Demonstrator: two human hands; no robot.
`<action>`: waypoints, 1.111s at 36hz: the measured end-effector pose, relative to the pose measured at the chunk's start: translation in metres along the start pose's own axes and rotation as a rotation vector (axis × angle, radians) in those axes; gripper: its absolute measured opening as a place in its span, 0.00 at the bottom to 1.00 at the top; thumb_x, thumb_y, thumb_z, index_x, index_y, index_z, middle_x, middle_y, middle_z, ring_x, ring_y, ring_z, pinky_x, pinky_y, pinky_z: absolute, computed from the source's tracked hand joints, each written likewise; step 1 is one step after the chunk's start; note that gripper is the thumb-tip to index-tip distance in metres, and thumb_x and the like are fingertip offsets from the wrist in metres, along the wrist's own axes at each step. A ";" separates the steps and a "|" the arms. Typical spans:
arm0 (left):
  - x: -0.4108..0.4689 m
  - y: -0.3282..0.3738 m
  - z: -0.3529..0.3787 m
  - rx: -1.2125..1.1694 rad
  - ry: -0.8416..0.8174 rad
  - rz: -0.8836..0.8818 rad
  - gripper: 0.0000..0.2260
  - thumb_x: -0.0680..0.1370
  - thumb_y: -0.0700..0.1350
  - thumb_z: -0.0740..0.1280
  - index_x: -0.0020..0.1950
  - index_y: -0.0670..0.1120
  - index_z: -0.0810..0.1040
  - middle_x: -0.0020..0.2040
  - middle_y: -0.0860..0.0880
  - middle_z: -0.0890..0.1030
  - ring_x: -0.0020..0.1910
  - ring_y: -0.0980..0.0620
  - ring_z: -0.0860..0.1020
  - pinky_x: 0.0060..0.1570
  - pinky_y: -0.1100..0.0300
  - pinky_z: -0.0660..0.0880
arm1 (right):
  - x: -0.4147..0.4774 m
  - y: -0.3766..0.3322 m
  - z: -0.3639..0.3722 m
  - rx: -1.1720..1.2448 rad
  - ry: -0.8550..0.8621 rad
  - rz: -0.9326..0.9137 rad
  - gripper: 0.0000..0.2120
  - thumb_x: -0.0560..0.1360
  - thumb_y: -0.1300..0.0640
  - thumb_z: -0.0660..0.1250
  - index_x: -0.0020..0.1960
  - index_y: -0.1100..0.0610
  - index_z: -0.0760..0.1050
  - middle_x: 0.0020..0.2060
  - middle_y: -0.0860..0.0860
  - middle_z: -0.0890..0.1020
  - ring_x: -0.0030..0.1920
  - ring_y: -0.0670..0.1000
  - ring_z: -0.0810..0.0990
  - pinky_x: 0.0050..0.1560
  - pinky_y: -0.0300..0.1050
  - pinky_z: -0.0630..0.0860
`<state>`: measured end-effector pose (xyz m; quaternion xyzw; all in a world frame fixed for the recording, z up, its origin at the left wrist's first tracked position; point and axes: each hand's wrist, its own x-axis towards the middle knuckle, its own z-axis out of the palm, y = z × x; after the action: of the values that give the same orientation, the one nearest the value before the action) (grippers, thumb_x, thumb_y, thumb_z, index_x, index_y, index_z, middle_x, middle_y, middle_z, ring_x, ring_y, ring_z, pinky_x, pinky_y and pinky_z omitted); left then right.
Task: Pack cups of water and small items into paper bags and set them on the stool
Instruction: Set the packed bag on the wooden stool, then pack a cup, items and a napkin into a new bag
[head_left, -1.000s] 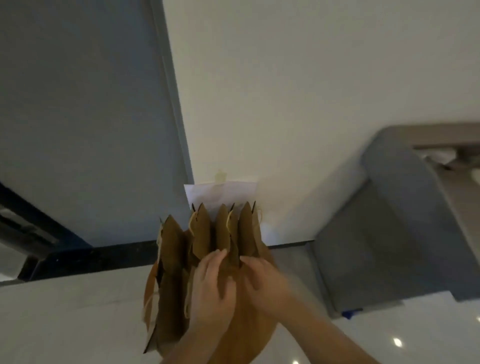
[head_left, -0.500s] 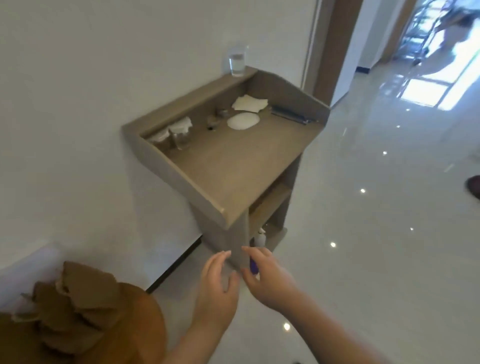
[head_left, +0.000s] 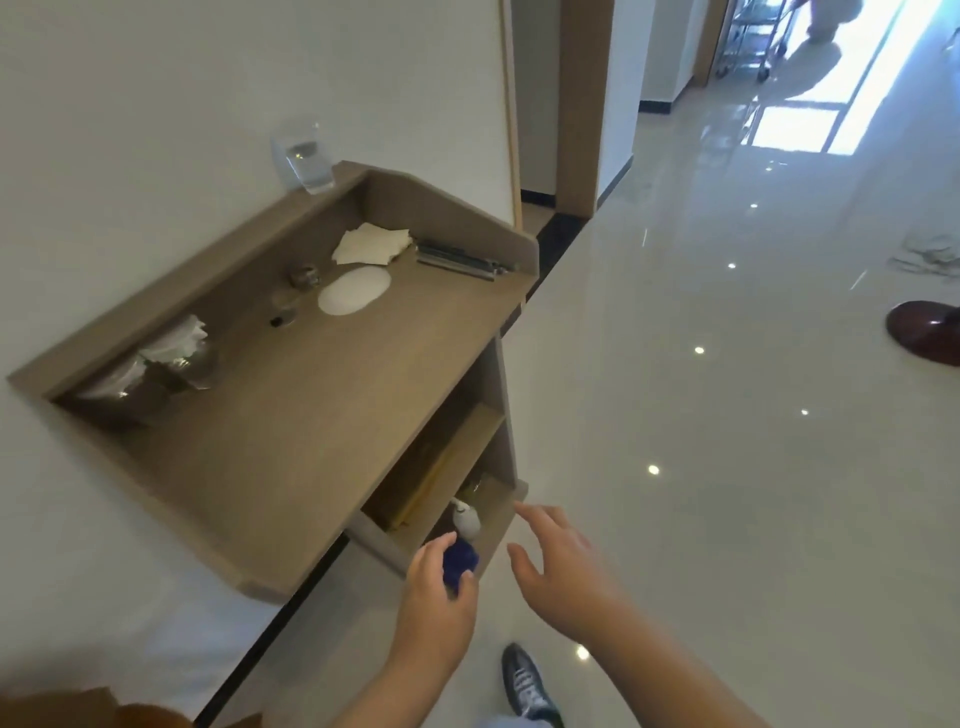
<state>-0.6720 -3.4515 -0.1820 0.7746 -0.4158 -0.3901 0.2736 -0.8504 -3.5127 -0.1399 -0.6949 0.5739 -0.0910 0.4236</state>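
Note:
A clear cup of water (head_left: 306, 162) stands on the back ledge of a wooden wall desk (head_left: 291, 431). On the desk lie a folded tissue (head_left: 370, 244), a white oval pad (head_left: 353, 292), small metal bits (head_left: 304, 275), a metal tool (head_left: 462, 260) and two glasses stuffed with paper (head_left: 171, 358). My left hand (head_left: 436, 603) hangs loosely curled, empty, in front of a blue pump bottle (head_left: 461, 560) on the desk's low shelf. My right hand (head_left: 558, 569) is spread open in the air beside it. A corner of the brown paper bags (head_left: 78, 709) shows at the bottom left.
Glossy white floor stretches right toward a bright corridor with a trolley (head_left: 748, 47). Another person's brown shoe (head_left: 924, 335) is at the right edge. My own shoe (head_left: 524, 680) is below my hands. A door frame (head_left: 579, 104) stands behind the desk.
My view swung from the bags on the stool to the desk. Both hands let go of the bags and moved apart, now in front of the desk's lower shelf.

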 end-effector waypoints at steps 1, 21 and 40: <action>0.016 -0.001 0.005 -0.009 0.009 -0.019 0.21 0.84 0.49 0.66 0.76 0.58 0.67 0.72 0.57 0.68 0.66 0.58 0.71 0.66 0.57 0.77 | 0.012 0.002 -0.003 -0.004 -0.020 -0.005 0.26 0.85 0.41 0.61 0.81 0.38 0.59 0.77 0.38 0.64 0.75 0.46 0.69 0.75 0.45 0.67; 0.205 -0.050 0.068 -0.041 0.237 -0.270 0.25 0.80 0.44 0.68 0.77 0.53 0.70 0.77 0.52 0.69 0.75 0.52 0.68 0.71 0.62 0.66 | 0.271 0.062 0.035 -0.266 -0.429 -0.136 0.26 0.83 0.49 0.62 0.80 0.47 0.66 0.76 0.42 0.69 0.74 0.47 0.72 0.74 0.39 0.65; 0.328 -0.118 0.143 0.234 0.545 -0.386 0.26 0.79 0.49 0.69 0.76 0.61 0.69 0.78 0.60 0.68 0.76 0.56 0.67 0.73 0.55 0.71 | 0.445 0.115 0.115 -0.389 -0.554 -0.509 0.23 0.82 0.51 0.64 0.76 0.40 0.70 0.69 0.40 0.73 0.67 0.47 0.77 0.65 0.43 0.78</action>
<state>-0.6255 -3.6878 -0.4720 0.9408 -0.2151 -0.1632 0.2052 -0.7184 -3.8442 -0.4517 -0.8796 0.2549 0.1074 0.3870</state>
